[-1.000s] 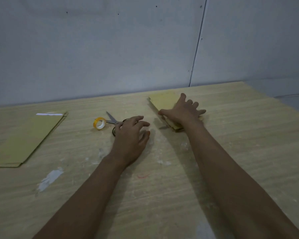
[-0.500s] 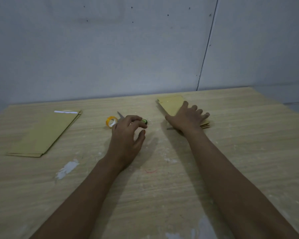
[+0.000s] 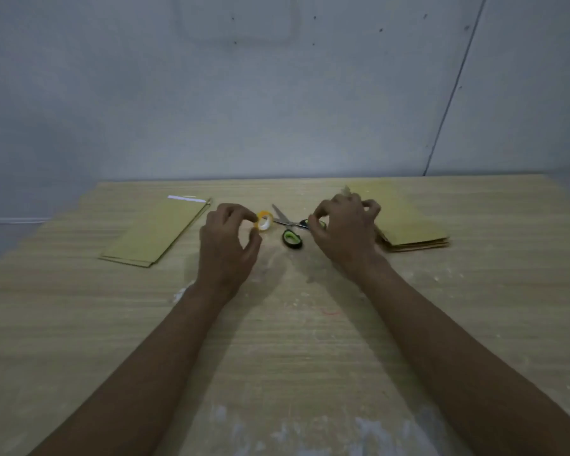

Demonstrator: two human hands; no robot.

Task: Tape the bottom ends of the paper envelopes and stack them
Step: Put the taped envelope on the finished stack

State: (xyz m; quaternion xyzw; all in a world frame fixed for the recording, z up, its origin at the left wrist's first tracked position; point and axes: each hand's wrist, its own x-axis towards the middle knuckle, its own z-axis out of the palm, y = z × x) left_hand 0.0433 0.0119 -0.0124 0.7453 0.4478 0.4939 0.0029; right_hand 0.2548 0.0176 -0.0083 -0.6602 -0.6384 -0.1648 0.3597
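Two piles of tan paper envelopes lie on the wooden table (image 3: 277,350). The left pile (image 3: 158,232) has a white strip at its far end, and the right pile (image 3: 408,225) is several envelopes thick. Between them sit a small yellow tape roll (image 3: 266,221) and scissors (image 3: 290,236) with green-black handles. My left hand (image 3: 226,248) hovers with loosely curled fingers, its index tip at the tape roll's left side. My right hand (image 3: 343,235), also loosely curled, is over the scissors' far handle, just left of the right pile. Neither hand clearly holds anything.
A grey wall (image 3: 277,93) stands right behind the table's far edge. White smears mark the table's near side (image 3: 310,429) and the middle.
My right hand lifted off the right envelope pile and moved left to the scissors. My left hand shifted off the scissors toward the tape roll. The camera has tilted up and turned slightly.
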